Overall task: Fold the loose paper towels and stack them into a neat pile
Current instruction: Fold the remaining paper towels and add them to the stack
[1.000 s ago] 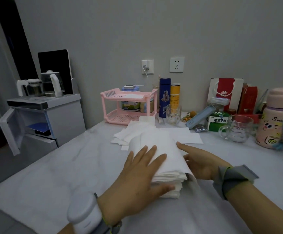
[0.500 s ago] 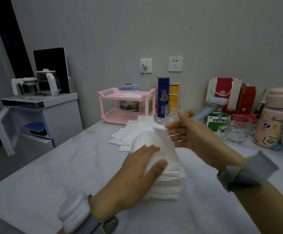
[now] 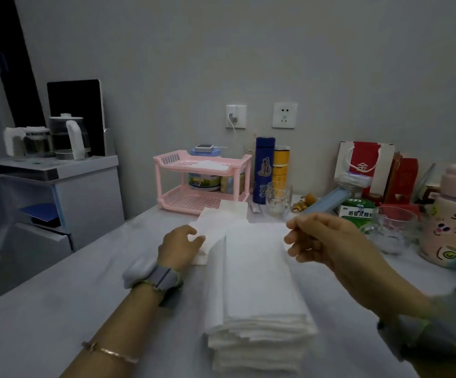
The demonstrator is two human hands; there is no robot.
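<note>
Folded pile (image 3: pixel 256 320) lies nearest me, mid-worktop (image 3: pixel 85 296), between my wrists. Just past its far left corner my left hand (image 3: pixel 179 248) curls its fingers (image 3: pixel 191 231) and pinches the near edge of the loose paper towels (image 3: pixel 216 222); my right hand (image 3: pixel 322 238) curls at the pile's far right corner, and I cannot tell if it holds anything. Step, I judge: fetching the next sheet, which calls for drawing one free alone, then folding and squaring it on top.

Grey left wrist strap (image 3: pixel 164 278), white device (image 3: pixel 137 270), gold bracelet (image 3: pixel 112 351), grey right strap (image 3: pixel 439 331)
</note>
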